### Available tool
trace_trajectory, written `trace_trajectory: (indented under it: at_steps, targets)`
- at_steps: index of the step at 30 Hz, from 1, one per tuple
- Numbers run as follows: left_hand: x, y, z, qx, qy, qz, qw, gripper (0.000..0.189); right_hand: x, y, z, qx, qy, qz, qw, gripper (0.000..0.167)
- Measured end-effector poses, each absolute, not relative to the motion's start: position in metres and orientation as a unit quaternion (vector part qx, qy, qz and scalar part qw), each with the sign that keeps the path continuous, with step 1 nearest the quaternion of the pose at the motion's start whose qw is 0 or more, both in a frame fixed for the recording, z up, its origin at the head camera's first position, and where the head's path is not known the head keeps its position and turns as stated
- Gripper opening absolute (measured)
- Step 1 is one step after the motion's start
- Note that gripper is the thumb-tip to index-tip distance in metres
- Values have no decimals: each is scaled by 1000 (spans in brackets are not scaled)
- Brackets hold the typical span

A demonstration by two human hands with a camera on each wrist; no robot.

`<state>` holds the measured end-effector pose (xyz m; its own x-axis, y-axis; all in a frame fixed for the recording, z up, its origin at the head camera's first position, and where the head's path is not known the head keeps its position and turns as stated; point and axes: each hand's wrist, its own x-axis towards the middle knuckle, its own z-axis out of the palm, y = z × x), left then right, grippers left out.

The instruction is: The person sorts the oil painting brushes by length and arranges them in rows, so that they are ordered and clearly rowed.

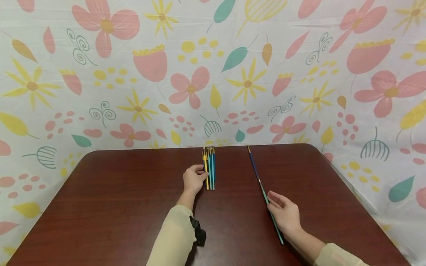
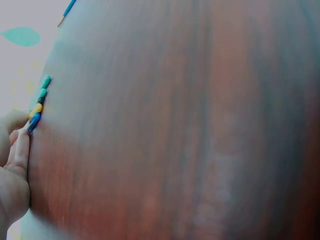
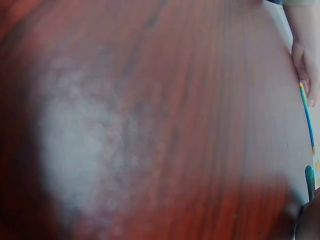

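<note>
My left hand [image 1: 193, 179] is at a row of several paintbrushes [image 1: 212, 170] lying side by side near the table's far edge. Its thumb and fingers pinch at the row's left side, around a dark blue paintbrush [image 2: 34, 121] beside a yellow one [image 1: 206, 173]. Light blue and teal handles lie to their right. My right hand [image 1: 284, 212] rests beside a green paintbrush [image 1: 273, 218], fingers loosely extended and thumb tip right at its handle. Beyond that brush's tip, a blue paintbrush [image 1: 253, 162] continues the same slanting line toward the far edge.
The dark brown wooden table [image 1: 116, 207] has rounded far corners. A white floral cloth [image 1: 213, 74] hangs behind it and along the sides. A black wrist device [image 1: 199, 232] is strapped at my left sleeve [image 1: 174, 232].
</note>
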<state>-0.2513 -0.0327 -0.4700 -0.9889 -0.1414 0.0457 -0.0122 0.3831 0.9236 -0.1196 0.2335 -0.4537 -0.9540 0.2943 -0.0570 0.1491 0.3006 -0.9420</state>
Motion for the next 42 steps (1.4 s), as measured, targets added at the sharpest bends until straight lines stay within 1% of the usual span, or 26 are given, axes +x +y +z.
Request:
trace_trajectory:
  at_steps: [22, 33, 42]
  targets:
    - [-251, -31, -469, 51, -827, -558, 55, 33, -117, 236, -455, -120, -861, 493, 46, 44]
    - [-250, -32, -470, 50, -826, -559, 51, 33, -116, 235, -457, -109, -870, 478, 59, 44]
    - [-249, -32, -469, 50, -829, -554, 56, 33, -118, 235, -459, -121, -857, 498, 60, 46]
